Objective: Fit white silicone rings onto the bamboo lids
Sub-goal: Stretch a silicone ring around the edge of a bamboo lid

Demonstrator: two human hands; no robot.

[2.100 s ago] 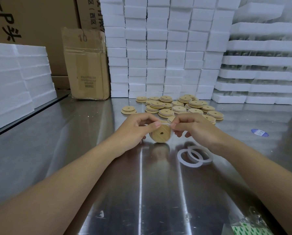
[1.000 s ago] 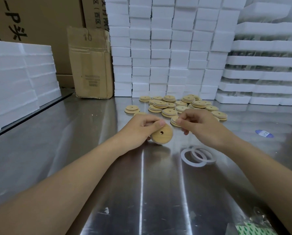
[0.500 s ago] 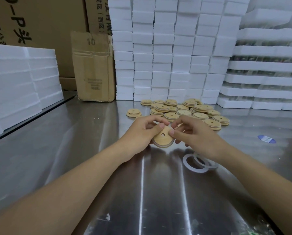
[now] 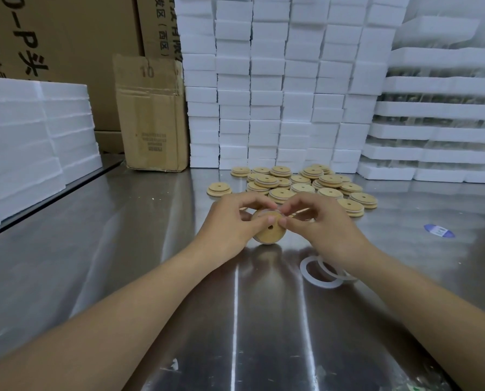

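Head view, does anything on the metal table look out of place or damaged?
Only small things: the brown cardboard box marked 10 has a creased, torn top edge, and a blue oval sticker lies alone on the shiny metal table at right.

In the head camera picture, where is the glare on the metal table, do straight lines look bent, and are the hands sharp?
Head view: bright streaks of glare run down the steel table between the arms, and it mirrors the bamboo lid; the wide lens bows the foam block stacks near the edges; the left hand, right hand and white rings look fairly sharp.
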